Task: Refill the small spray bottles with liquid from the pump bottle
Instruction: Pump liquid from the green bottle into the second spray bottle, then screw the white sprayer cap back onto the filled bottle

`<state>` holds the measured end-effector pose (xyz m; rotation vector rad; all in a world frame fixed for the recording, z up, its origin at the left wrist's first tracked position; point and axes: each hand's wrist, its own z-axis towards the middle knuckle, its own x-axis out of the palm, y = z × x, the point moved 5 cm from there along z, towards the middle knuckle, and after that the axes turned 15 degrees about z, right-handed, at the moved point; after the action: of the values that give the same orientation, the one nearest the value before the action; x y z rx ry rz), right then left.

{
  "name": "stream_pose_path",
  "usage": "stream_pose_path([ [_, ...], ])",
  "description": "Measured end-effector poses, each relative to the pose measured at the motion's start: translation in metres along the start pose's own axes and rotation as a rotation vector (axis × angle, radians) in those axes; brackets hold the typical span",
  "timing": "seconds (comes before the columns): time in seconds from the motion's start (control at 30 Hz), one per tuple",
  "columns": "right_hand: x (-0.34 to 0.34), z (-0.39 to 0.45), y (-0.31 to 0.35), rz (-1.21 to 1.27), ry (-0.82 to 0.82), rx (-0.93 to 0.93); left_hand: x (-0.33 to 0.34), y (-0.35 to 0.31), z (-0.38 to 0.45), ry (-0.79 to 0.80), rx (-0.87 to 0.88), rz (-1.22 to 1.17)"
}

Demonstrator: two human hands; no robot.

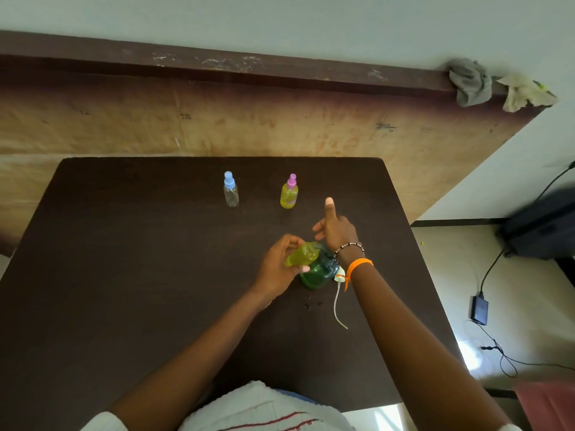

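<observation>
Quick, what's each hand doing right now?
Left hand: holds small uncapped bottle of yellow-green liquid.
Right hand: open, pressing dark green pump bottle.

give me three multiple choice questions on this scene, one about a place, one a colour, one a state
1. Where does the spray head with its tube lie?
A. beside the green pump bottle
B. at the table's far left corner
C. on the floor

2. What colour is the cap of the clear, empty bottle?
A. pink
B. blue
C. orange

3. What is the left hand doing?
A. resting flat
B. holding a small yellow-green bottle, tilted
C. pointing at the wall

Key: 1 A, the spray head lies by the pump bottle. 2 B, the empty bottle has a blue cap. 3 B, the left hand grips the small bottle.
</observation>
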<state>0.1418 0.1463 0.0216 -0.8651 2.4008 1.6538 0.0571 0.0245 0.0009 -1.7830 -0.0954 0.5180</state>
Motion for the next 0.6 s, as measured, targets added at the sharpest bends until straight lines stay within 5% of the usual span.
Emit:
stream_pose_path([
  [0.2, -0.03, 0.005, -0.005, 0.307, -0.042, -0.004, -0.002, 0.001, -0.003, 0.016, 0.001, 0.001],
  [0.33, -0.047, 0.004, -0.044, 0.025, -0.163, 0.004, -0.005, 0.005, -0.004, 0.007, -0.035, 0.044],
  [0.47, -0.038, -0.008, -0.085, -0.208, -0.08, 0.111, -0.009, 0.005, -0.007, 0.001, -0.058, 0.025],
  [0.6, -0.027, -0.012, -0.101, -0.223, -0.125, 0.127, -0.017, -0.001, -0.011, -0.017, -0.059, -0.016],
])
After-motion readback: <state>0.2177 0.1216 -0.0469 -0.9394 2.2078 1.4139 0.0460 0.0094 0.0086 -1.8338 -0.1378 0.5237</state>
